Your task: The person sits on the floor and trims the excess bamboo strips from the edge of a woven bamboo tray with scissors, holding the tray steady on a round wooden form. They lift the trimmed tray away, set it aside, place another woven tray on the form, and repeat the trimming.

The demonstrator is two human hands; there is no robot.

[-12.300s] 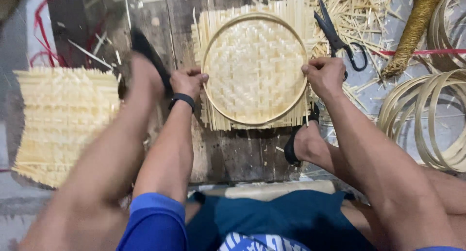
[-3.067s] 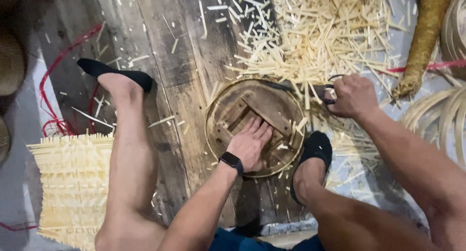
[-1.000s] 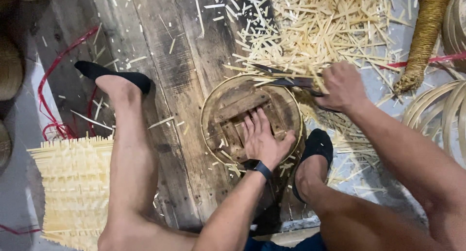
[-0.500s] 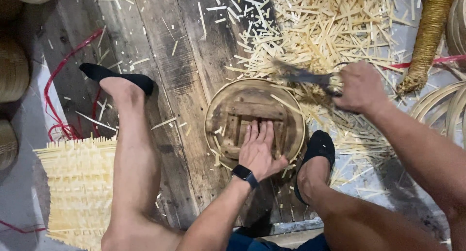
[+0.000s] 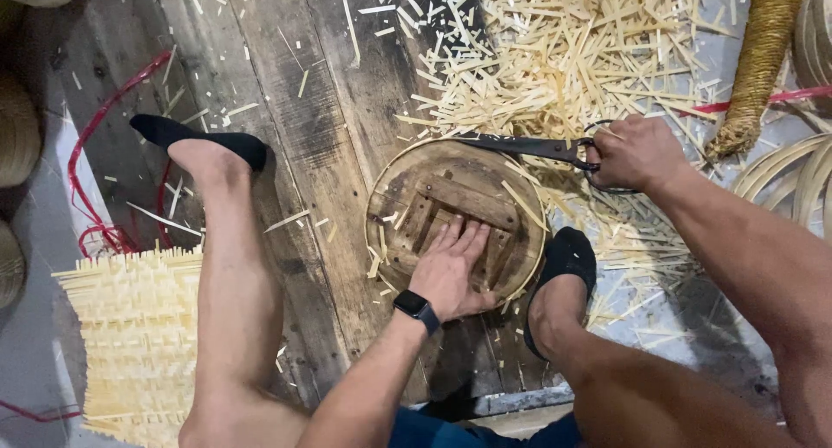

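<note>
1. Dark, worn floor planks [image 5: 321, 136] lie under me, scattered with pale bamboo offcuts, with grey floor at both sides.
2. My left hand [image 5: 452, 270] lies flat, fingers stretched out and together, pressing down on the round wooden mould [image 5: 433, 192]; it grips nothing. A black smartwatch [image 5: 416, 309] sits on that wrist.
3. The mould is a round disc of dark wood with crossed slats, and a thin bamboo hoop [image 5: 386, 175] runs around its edge. It rests on the planks between my two feet.
4. My right hand [image 5: 637, 152] is closed around the handles of a pair of large dark shears [image 5: 529, 146]. Their blades point left and lie across the top rim of the mould.
5. My right foot in a black sock [image 5: 563, 257] is planted just beside the lower right edge of the mould; my left foot, also in a black sock [image 5: 204, 142], is well apart to the left.
6. A heap of cut bamboo strips [image 5: 572, 58] spreads beyond the mould and under my right arm.
7. A square woven bamboo mat [image 5: 139, 344] with loose ends lies at the lower left, beside my left leg.
8. Red cord [image 5: 95, 171] loops across the floor at the left.
9. Coiled bamboo hoops [image 5: 793, 175] lie at the right edge, near a bundle of brown fibre [image 5: 763, 41].
</note>
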